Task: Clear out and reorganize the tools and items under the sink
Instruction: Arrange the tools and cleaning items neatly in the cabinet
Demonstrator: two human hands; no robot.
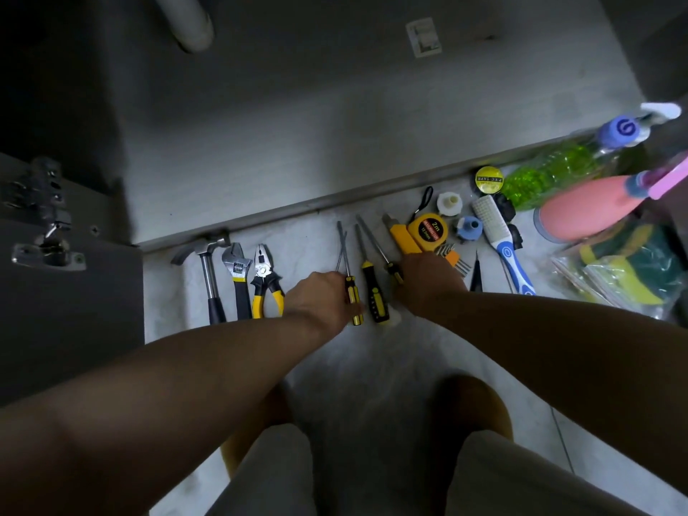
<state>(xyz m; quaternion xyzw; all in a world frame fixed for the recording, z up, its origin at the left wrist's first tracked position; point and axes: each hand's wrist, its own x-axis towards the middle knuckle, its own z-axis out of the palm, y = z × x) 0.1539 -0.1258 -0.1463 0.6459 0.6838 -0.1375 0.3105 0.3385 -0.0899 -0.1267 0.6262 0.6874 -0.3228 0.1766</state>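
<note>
Tools lie in a row on the pale floor in front of the cabinet. From the left come a hammer [208, 270], an adjustable wrench [238, 277] and yellow-handled pliers [265, 281]. My left hand [322, 297] grips the yellow-and-black handle of a screwdriver [352, 297]; a second thin shaft crosses it above. A larger screwdriver [373, 288] lies between my hands. My right hand [428, 281] rests over the handle of a third screwdriver [392, 270], its fingers hidden from me. The cabinet floor [316, 143] under the sink looks bare.
Right of my hands lie a yellow utility knife [400, 236], a 2 m tape measure [428, 229], hex keys [452, 256], a blue-handled brush [502, 243], a tape roll [489, 179], a green bottle [547, 173], a pink spray bottle [592, 206] and bagged sponges [625, 270]. The open cabinet door [56, 262] stands left.
</note>
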